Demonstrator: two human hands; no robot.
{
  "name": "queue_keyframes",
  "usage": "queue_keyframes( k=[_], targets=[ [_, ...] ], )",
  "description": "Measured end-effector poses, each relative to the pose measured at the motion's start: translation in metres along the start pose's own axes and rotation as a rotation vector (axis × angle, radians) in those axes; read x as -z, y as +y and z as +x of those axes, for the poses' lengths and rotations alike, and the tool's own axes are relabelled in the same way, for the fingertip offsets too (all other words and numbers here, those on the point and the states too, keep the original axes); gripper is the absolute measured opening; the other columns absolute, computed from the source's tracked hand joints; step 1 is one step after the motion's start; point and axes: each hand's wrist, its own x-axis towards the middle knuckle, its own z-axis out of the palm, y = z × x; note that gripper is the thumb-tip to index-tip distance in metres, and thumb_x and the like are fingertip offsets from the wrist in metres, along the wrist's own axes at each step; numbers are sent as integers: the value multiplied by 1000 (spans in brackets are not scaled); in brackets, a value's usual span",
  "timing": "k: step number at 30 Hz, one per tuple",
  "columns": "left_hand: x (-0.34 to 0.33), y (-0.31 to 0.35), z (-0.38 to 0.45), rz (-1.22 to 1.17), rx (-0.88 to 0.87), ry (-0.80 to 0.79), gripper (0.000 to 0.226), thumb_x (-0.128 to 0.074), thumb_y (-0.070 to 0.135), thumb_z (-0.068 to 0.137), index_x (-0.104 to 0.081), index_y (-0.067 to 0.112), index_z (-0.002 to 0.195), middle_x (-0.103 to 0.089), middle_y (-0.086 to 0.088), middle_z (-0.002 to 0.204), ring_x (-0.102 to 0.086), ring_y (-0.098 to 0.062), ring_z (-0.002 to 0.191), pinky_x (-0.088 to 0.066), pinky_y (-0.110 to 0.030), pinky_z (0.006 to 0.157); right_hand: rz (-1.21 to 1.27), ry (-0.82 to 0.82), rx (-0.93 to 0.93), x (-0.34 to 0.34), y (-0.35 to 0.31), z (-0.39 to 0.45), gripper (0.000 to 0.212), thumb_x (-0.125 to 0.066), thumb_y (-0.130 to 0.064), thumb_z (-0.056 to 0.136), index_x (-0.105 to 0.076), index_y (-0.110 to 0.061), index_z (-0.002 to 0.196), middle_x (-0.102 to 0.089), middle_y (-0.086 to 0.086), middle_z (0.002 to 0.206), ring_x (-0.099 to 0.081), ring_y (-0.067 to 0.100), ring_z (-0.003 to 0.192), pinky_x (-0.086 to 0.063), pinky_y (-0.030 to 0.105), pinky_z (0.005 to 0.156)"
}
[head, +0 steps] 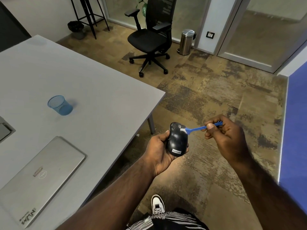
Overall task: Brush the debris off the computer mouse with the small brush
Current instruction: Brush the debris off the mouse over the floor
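Observation:
A black computer mouse [177, 140] with a Lenovo label sits upright in my left hand [157, 151], held over the floor just past the table's corner. Pale specks of debris show on its far end. My right hand [227, 135] pinches a small blue brush [196, 129] by its handle. The brush's white bristles touch the mouse's upper right side near the front. My fingers hide part of the handle.
A grey table [83, 80] lies to the left with a closed silver laptop [38, 178] and a blue mesh cup [60, 105]. A black office chair [149, 39] and a steel bin [186, 42] stand farther off. A blue wall [295, 130] is at the right.

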Motion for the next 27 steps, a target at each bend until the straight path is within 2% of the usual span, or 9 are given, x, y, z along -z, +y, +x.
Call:
queue_keyframes(
  k=[3, 5, 8, 12, 14, 17, 21, 23, 27],
  targets=[
    [1, -1, -2, 21, -3, 29, 42, -33, 28, 102, -59, 1, 122, -64, -24, 110, -64, -33, 86, -52, -45, 84, 128, -102, 24, -2, -9, -2, 11, -55, -18, 91, -65, -19, 87, -68, 4, 71, -65, 14, 60, -56, 28, 61],
    [0, -2, -2, 50, -3, 31, 41, -33, 27, 101, -61, 2, 118, -66, -22, 104, -65, -31, 82, -55, -42, 76, 92, -129, 32, -9, -11, -2, 11, -55, -20, 91, -66, -21, 88, -69, 1, 70, -65, 11, 60, -56, 28, 61],
    [-4, -5, -5, 72, 4, 33, 38, -34, 25, 101, -57, 3, 124, -64, -22, 106, -65, -31, 81, -55, -41, 73, -65, -27, -7, -16, -8, 6, 11, -56, -23, 93, -65, -28, 88, -70, -9, 70, -67, 6, 61, -58, 26, 60],
    [-4, -10, -7, 99, 13, 28, 36, -36, 25, 101, -59, 7, 121, -64, -20, 111, -64, -33, 88, -55, -43, 75, -284, 78, -99, -14, -3, 24, 13, -58, -15, 96, -64, -25, 91, -70, -4, 75, -69, 11, 67, -59, 33, 64],
    [-4, -10, -7, 99, 11, 21, 36, -36, 25, 101, -61, 7, 120, -65, -19, 109, -64, -32, 87, -56, -42, 73, -211, 71, -84, -11, -6, 25, 9, -58, -22, 94, -65, -24, 88, -69, -7, 70, -68, 8, 63, -59, 32, 62],
    [-3, -7, -7, 96, 17, 35, 35, -35, 27, 102, -59, 7, 117, -67, -17, 105, -66, -30, 83, -58, -40, 71, -59, -71, -35, -10, -15, 20, 12, -55, -34, 88, -64, -31, 81, -71, -12, 69, -68, 6, 60, -55, 20, 55],
    [-3, -9, -9, 108, 15, 25, 34, -36, 26, 101, -60, 7, 118, -65, -19, 107, -65, -31, 84, -57, -41, 70, -229, -22, -30, -10, -14, 24, 12, -57, -23, 95, -66, -25, 87, -69, -8, 66, -69, 6, 65, -61, 38, 63],
    [-5, -9, -9, 109, 17, 25, 34, -36, 25, 101, -60, 6, 117, -66, -18, 104, -65, -31, 84, -57, -41, 70, -227, -33, -27, -9, -14, 25, 12, -57, -17, 97, -68, -20, 92, -72, -8, 76, -72, 10, 71, -62, 42, 64],
    [-4, -9, -9, 111, 20, 33, 34, -37, 26, 101, -61, 7, 115, -66, -18, 104, -65, -30, 83, -57, -42, 72, -26, -190, -2, -8, -21, 23, 23, -56, -10, 97, -65, -29, 88, -78, -9, 87, -75, 6, 77, -60, 24, 61]
  ],
)
